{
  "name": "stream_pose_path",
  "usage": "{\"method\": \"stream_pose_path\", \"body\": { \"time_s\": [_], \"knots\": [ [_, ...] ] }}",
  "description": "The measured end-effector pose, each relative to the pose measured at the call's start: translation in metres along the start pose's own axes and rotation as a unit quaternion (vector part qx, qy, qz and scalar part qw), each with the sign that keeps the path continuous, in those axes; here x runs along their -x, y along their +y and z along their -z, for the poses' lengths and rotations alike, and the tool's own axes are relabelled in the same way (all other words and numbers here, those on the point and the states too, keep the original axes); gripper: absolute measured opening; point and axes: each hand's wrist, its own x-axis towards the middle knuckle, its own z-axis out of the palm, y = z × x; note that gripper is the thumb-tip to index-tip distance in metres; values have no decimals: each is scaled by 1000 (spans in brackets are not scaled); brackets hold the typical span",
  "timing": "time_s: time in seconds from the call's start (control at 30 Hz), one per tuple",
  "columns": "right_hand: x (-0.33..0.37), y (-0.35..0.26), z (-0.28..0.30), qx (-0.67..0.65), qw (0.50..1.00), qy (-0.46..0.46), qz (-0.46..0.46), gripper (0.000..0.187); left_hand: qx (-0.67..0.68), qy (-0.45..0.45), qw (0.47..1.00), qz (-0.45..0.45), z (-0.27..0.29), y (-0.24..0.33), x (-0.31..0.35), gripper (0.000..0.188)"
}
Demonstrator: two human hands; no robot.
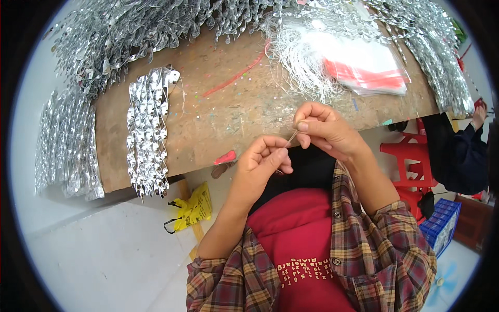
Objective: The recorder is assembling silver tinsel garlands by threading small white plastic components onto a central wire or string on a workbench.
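Observation:
Close together over the table's near edge, both my hands pinch one thin strand of string (292,137) stretched between them. My left hand (264,160) has its fingers curled, the string's lower end between thumb and forefinger. A little higher and to the right, my right hand (330,131) grips the upper end with thumb and fingertips. A bundle of silver twisted foil strips (148,130) lies to the left on the wooden table (223,114), its lower ends hanging over the edge. Beyond my right hand is a tangled bunch of white strings (301,62).
Clear plastic bags (369,75) with red bands lie at the back right. Silver foil piles (130,36) cover the far side, and more hang at both ends. A red scrap (225,157) rests at the near edge. Red stools (408,161) and another person (462,151) are at right.

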Motion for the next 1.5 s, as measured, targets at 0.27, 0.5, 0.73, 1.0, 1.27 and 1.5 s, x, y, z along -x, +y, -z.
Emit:
{"method": "stream_pose_path", "body": {
  "time_s": [0.27,0.5,0.73,1.0,1.27,1.5],
  "knots": [
    [5,-16,16,85,995,43,26,12,-215,94,970,-72,-10,-1,-1,15],
    [10,-12,4,502,820,105,255,18,-274,135,950,-70,-13,3,-5,14],
    [10,-3,-16,635,682,31,362,16,-271,129,946,-124,-18,5,-4,12],
    [2,11,-7,586,726,54,357,11,-231,127,956,-131,-18,3,0,10],
    [6,15,-14,469,836,85,273,7,-179,123,971,-97,-15,1,1,14],
    [4,23,-19,40,991,11,126,8,-164,139,965,-151,-17,-3,-4,18]
  ]
}}
